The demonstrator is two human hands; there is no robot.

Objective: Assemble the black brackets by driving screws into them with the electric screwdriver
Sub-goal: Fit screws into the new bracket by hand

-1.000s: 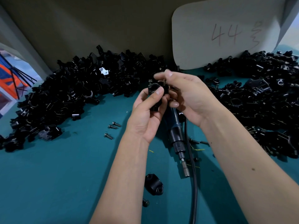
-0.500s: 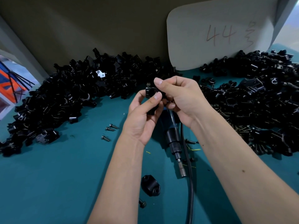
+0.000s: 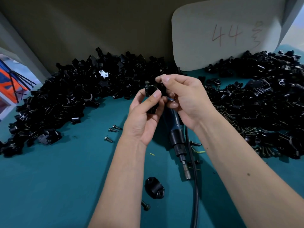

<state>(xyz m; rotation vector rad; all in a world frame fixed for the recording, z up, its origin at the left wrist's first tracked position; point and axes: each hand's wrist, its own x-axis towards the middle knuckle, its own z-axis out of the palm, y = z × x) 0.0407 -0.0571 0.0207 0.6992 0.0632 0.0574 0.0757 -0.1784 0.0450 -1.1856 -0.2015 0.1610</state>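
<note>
My left hand (image 3: 143,116) grips a black bracket (image 3: 152,89) raised above the teal table, thumb pressed on its front face. A screw head sticks up at the bracket's top left corner. My right hand (image 3: 185,99) pinches at the bracket's top right with thumb and forefinger; what it pinches is hidden. The electric screwdriver (image 3: 178,142) hangs from under my right palm, held by the lower fingers, its bit pointing toward me. A loose bracket half (image 3: 154,188) and one screw (image 3: 145,205) lie on the table near me.
Big heaps of black brackets lie at the left (image 3: 65,99) and right (image 3: 256,102). Three loose screws (image 3: 113,130) lie left of my left wrist. The screwdriver's black cable (image 3: 195,195) runs toward me. A white board marked 44 (image 3: 227,33) leans on the back wall.
Both hands with the bracket have stayed together, drifting slightly. The right thumb and forefinger have shifted on the bracket's top right corner. The screwdriver still hangs below the right hand.
</note>
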